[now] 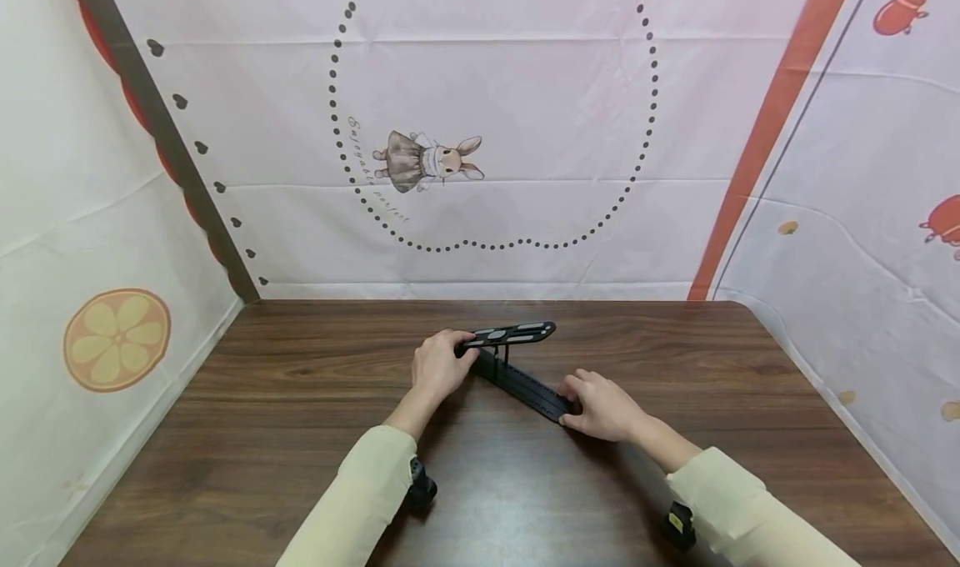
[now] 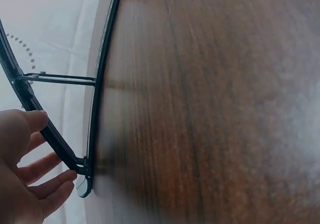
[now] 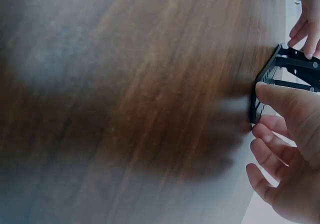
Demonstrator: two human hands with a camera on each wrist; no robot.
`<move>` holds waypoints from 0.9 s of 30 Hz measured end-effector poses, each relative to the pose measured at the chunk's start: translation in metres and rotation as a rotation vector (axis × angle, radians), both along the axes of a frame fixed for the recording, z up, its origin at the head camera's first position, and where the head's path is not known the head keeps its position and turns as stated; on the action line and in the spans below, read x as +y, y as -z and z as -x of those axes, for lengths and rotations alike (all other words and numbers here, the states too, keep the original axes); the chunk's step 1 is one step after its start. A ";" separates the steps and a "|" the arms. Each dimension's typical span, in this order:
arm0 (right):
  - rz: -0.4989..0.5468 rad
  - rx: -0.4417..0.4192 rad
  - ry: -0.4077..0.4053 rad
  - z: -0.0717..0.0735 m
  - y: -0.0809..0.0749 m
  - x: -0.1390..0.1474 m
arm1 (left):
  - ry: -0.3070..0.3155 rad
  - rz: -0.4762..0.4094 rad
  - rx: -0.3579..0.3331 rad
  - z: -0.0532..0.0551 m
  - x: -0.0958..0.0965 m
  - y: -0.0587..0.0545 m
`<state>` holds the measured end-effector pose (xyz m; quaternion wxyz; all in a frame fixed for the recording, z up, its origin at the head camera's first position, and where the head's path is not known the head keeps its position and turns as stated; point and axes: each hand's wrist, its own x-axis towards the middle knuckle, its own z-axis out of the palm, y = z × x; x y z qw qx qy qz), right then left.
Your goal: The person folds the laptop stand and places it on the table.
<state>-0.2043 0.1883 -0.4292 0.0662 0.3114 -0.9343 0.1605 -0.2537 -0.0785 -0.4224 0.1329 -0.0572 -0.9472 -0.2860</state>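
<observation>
A person in pale sleeves [image 1: 360, 484] leaned both arms over a wood-grain counter [image 1: 300, 417], and between the two hands we saw a black folding stand [image 1: 525, 389]. Its long base ran slantwise from the left hand [image 1: 438, 363], at the far end, to the right hand [image 1: 607, 408], nearer the person. The top bar [image 1: 517, 333] tilted up from the left hand and reached over beyond the right hand's fingers, with a thin prop [image 2: 40, 77] joining it to the base.

The hands were apart, one clamped on each end of the stand. The left gripped the top bar near the hinge, thumb on one side and fingers on the other; we judged that this steadied the raised piece where it pivoted. The right pinched the base's near end between thumb and fingers, probably to stop it sliding or swinging round. The prop, we supposed, was there to hold the two bars apart at an angle.

The base appeared to lie along the counter, perhaps for firm footing, though we could not tell whether its whole length touched. Beyond the hands hung a white cloth [image 1: 525, 133] printed with a rabbit [image 1: 427, 163].
</observation>
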 end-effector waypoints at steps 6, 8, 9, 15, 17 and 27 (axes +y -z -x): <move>-0.002 -0.003 -0.033 -0.005 0.001 0.001 | 0.030 -0.027 0.011 0.002 -0.001 0.003; 0.003 0.005 -0.055 -0.007 0.002 0.001 | 0.038 -0.033 0.010 0.003 -0.001 0.004; 0.004 0.008 -0.065 -0.007 0.002 0.001 | 0.041 -0.035 0.011 0.004 -0.001 0.004; 0.005 0.010 -0.098 -0.010 0.001 0.001 | 0.063 -0.042 0.023 0.007 -0.001 0.006; 0.011 0.005 -0.109 -0.011 0.001 0.001 | 0.070 -0.044 0.026 0.008 0.000 0.006; 0.036 0.029 -0.196 -0.012 0.004 0.002 | 0.096 -0.063 0.029 0.011 0.000 0.010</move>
